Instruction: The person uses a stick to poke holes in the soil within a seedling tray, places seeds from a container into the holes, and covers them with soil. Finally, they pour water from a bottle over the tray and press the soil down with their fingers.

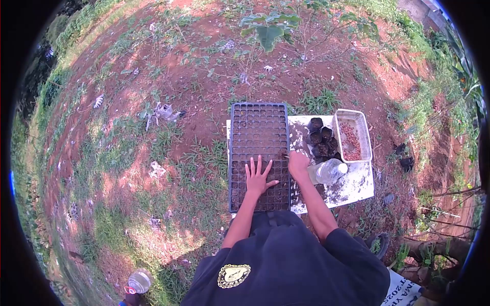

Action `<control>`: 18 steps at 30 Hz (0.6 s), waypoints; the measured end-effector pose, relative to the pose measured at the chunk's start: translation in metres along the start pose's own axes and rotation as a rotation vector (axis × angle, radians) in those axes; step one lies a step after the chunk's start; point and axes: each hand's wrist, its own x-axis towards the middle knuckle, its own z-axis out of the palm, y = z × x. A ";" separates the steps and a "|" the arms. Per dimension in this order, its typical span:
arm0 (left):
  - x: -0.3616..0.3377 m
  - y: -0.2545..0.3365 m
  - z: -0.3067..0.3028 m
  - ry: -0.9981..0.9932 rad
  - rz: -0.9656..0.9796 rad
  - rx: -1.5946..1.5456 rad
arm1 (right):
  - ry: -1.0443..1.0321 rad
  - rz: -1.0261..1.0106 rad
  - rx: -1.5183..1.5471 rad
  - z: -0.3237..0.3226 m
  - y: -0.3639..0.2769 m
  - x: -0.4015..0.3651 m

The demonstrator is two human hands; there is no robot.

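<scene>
A black seedling tray with many small square cells of dark soil lies in front of me on a white board. My left hand rests on the tray's lower half, its fingers spread and nothing held. At the tray's right edge, my right hand is closed, fingertips pointing over the cells. Something small and thin seems to stick out from its fingers, too small to name. Just right of that hand, a clear plastic bottle with a white cap lies tilted on the board.
Soil is scattered over the white board. Several black soil-filled seedling bags stand beside a white plastic basket holding reddish seeds. Leafy plants grow beyond the tray. Another clear bottle stands on the grass at lower left.
</scene>
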 end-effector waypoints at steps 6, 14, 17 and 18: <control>0.000 0.007 -0.007 0.030 -0.014 0.084 | -0.071 -0.040 0.035 -0.003 0.006 0.004; 0.003 0.008 -0.009 0.022 -0.029 0.092 | -0.074 0.087 0.026 0.005 0.002 0.007; 0.003 0.008 -0.007 0.039 -0.024 0.090 | -0.139 0.086 0.094 -0.009 0.004 0.003; 0.002 0.007 -0.007 0.039 -0.024 0.090 | -0.137 0.098 0.163 -0.018 0.005 0.003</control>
